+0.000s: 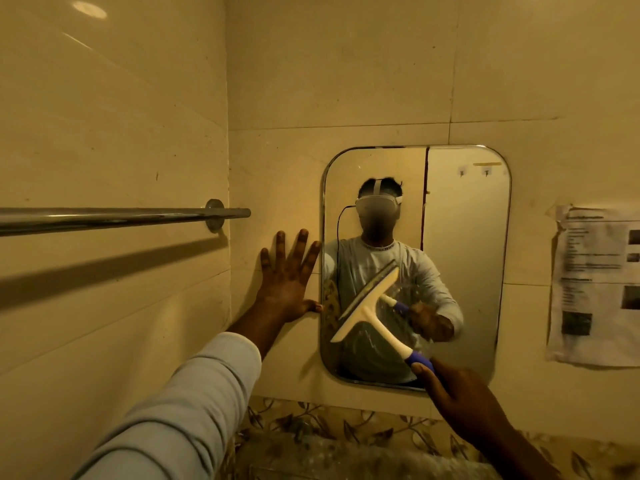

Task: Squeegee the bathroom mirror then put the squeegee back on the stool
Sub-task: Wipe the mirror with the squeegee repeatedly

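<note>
Two hands show, one to each side of a single mirror (464, 237), a tall glass rectangle with rounded corners and a thin bright metal rim, fixed to the far wall. One squeegee (365, 311) lies against its lower left part: a T-shaped tool of smooth cream plastic, its long blade tilted on a diagonal and its stem ending in a blue grip. The right hand (460, 393) holds that blue end, fingers curled round it and thumb along the top. The left hand (287, 282) rests flat on the wall just left of the mirror, all fingers straight and spread, thumb touching the rim. One round, polished metal towel bar (121, 216) runs along the left wall. One crumpled printed sheet of paper (595, 285) hangs right of the mirror. Large glossy cream tiles (311, 64) cover both walls, above one leaf-patterned border (346, 427).
</note>
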### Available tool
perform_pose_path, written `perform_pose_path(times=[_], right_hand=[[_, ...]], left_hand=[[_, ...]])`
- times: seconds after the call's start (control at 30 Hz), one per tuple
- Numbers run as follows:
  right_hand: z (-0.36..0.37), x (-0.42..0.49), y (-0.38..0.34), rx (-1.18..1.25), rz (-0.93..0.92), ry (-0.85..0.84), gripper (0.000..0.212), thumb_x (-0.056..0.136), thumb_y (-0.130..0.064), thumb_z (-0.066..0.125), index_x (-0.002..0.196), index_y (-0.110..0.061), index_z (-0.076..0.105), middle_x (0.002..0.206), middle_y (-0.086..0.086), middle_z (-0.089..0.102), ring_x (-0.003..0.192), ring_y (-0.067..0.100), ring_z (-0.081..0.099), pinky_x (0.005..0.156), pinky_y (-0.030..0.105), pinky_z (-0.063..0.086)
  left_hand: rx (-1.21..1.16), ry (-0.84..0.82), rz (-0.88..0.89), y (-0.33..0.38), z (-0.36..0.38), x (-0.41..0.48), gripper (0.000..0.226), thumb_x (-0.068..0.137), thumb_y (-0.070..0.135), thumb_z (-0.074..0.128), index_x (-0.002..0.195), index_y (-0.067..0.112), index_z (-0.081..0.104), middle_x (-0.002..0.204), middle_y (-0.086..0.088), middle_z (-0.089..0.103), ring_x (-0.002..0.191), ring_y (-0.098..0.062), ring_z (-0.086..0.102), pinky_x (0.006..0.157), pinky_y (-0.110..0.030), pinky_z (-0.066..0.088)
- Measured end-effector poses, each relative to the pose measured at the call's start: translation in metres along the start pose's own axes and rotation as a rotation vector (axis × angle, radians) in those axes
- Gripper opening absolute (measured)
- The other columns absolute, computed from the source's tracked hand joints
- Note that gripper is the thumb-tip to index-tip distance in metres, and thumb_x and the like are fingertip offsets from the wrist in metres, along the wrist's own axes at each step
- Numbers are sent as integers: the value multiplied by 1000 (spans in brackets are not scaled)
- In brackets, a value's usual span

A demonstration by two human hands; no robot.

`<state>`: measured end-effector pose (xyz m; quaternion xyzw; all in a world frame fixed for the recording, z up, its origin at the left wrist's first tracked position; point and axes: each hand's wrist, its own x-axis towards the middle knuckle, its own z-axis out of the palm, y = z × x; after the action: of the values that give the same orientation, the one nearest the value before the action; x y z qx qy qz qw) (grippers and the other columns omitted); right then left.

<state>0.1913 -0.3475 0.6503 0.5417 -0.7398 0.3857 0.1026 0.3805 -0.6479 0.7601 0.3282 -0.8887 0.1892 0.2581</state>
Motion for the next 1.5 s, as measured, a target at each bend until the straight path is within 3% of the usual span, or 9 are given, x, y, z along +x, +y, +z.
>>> perform_pose_path(times=[0.1, 0.27, 0.57, 0.8, 0.87, 1.0, 1.2, 1.37, 1.5], right_hand=[[10, 12, -16, -95, -10, -38, 37, 88, -69, 34, 82, -39, 54, 61, -7, 60, 59, 6, 61, 47, 16, 40], [22, 19, -10, -159, -13, -60, 47, 89, -72, 29, 89, -35, 58, 66, -7, 63, 58, 7, 61, 53, 21, 47], [13, -10, 12, -255, 64, -118, 61, 82, -78, 20, 109, -40, 59, 73, -11, 65, 63, 6, 63, 53, 17, 48], [14, -24, 0, -205, 118, -149, 70, 73, -84, 11, 100, -38, 56, 73, -10, 64, 65, 7, 62, 60, 22, 49], [21, -22, -11, -195, 58, -138, 65, 78, -83, 13, 100, -38, 53, 72, -10, 65, 63, 8, 62, 59, 24, 51], [36, -18, -42, -262, -38, -132, 32, 99, -64, 29, 99, -37, 44, 70, -9, 57, 57, 9, 55, 48, 20, 35], [33, -18, -48, -267, 32, -121, 26, 100, -62, 32, 93, -38, 42, 67, -10, 52, 54, 5, 49, 46, 20, 31], [26, -25, -35, -289, 65, -113, 42, 94, -69, 30, 100, -38, 57, 73, -12, 62, 61, 5, 58, 50, 17, 39], [17, -31, -18, -260, 116, -156, 58, 86, -77, 24, 109, -41, 64, 80, -15, 69, 69, 3, 63, 65, 20, 53]], left_hand=[[5, 3, -4, 2, 0, -1, 145, 74, 85, 69, 159, 31, -35, 164, -5, -48, 148, -47, -43, 121, -77, -7], [20, 1, -9, 3, -1, 0, 145, 74, 86, 67, 154, 32, -42, 163, -6, -49, 147, -47, -44, 121, -77, -5], [20, 17, -7, 1, 1, 0, 146, 73, 88, 66, 157, 31, -37, 164, -6, -48, 148, -47, -44, 121, -77, -7], [23, 19, -8, 1, 1, 0, 147, 72, 88, 67, 156, 31, -39, 164, -6, -47, 148, -47, -44, 121, -77, -8], [19, 14, -7, 1, 0, 0, 147, 72, 88, 67, 157, 31, -39, 164, -6, -48, 148, -48, -43, 121, -77, -7], [9, 7, -9, 1, -1, -1, 146, 73, 87, 68, 155, 32, -41, 163, -5, -49, 148, -48, -44, 121, -78, -5], [12, -5, -10, 2, -1, 0, 145, 73, 87, 68, 158, 31, -37, 163, -5, -49, 148, -48, -44, 121, -78, -5], [21, -14, -14, 2, -2, 0, 146, 74, 87, 66, 156, 31, -40, 162, -5, -51, 147, -48, -44, 121, -78, -6], [29, -15, -13, 2, -3, 0, 146, 73, 88, 65, 156, 30, -40, 162, -6, -51, 147, -49, -43, 121, -78, -6]])
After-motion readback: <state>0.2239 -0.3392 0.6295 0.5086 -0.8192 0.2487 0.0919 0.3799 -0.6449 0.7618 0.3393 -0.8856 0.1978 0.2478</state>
